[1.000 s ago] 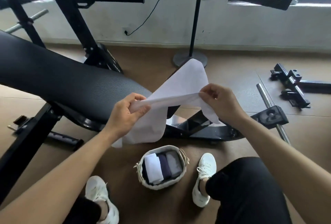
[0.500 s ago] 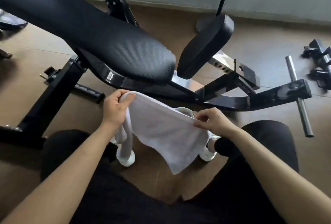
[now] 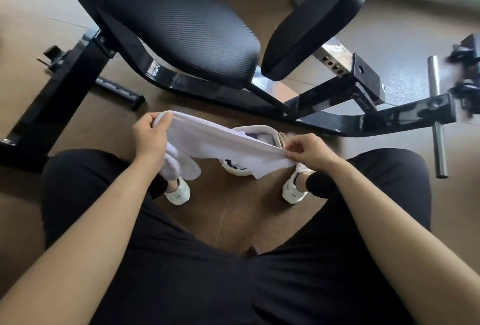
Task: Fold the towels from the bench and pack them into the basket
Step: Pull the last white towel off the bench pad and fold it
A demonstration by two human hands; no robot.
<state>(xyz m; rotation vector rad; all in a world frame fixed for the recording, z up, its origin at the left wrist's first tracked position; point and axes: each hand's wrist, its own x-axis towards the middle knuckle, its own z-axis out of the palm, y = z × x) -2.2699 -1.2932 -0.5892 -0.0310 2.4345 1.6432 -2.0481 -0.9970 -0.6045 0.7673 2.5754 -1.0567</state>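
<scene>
A white towel (image 3: 218,140) is held stretched above the basket (image 3: 262,131) — pinched by the left hand (image 3: 149,133) and right hand (image 3: 307,152) at either end.

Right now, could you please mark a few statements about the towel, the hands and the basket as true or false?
1. The left hand and the right hand both grip the towel. True.
2. The basket stands on the floor, partly hidden by the towel. True.
3. The towel lies flat on the floor. False: it is held stretched above the basket.
4. The basket is empty. False: light and dark cloth shows inside it.
</scene>
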